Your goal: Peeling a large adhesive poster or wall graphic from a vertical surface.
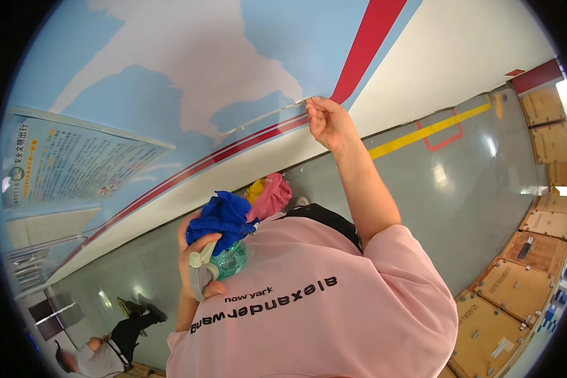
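Pale strip [261,118] runs left along blue-and-white wall [138,88] from right hand [329,126]; fingers curled narrow, cannot tell whether gripping. Below-left of them, left hand [188,255] holds bottle [231,259], blue cloth [217,217]. Right of right fingers: grey floor [435,173], yellow line [431,131], crates [510,283] farther out.

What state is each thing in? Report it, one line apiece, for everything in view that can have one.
Green spray bottle: held, tilted; fill level unclear
Blue cloth: held, crumpled
Left hand: closed around bottle and cloth
Right hand: raised to the wall, fingers curled; grip unclear
Pale line on the wall: ragged
Pink cloth: bunched
Yellow cloth: bunched, partly hidden
Wooden crates: stacked
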### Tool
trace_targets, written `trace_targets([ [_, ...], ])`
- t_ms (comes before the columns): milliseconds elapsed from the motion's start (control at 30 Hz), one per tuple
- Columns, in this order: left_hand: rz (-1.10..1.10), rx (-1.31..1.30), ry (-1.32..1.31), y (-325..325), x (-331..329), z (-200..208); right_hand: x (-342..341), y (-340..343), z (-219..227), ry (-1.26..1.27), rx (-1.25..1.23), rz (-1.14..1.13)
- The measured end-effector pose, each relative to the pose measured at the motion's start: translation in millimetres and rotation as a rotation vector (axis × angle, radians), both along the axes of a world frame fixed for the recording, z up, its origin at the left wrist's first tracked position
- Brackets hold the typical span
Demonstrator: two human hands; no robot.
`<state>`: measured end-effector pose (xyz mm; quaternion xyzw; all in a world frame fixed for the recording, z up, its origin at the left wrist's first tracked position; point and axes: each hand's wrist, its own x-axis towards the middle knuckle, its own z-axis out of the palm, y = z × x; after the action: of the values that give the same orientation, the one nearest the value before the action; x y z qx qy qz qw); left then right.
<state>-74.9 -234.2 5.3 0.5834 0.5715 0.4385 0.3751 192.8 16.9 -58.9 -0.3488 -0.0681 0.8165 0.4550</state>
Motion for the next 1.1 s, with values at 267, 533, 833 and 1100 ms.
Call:
trace_targets([
  [267, -0.001, 0.056, -0.019, -0.3, 2.4, 1.2, -17.3, -8.9, -29.0, 0.323, 0.089, -0.104],
  [533, 0.127, -0.151, -0.077, 4.0, -2.7, -1.1, -20.7, -13.4, -35.1, 0.366, 0.15, -0.118],
  [833, 0.269, -0.39, -0.042, 16.3, 7.2, 17.2, -19.6, -17.6, -31.2, 0.344, 0.153, -0.18],
  [1100, 0.223, -0.262, -0.046, 5.3, -1.3, 5.0, -6.6, -33.7, -42.1, 0.398, 0.327, -0.157],
])
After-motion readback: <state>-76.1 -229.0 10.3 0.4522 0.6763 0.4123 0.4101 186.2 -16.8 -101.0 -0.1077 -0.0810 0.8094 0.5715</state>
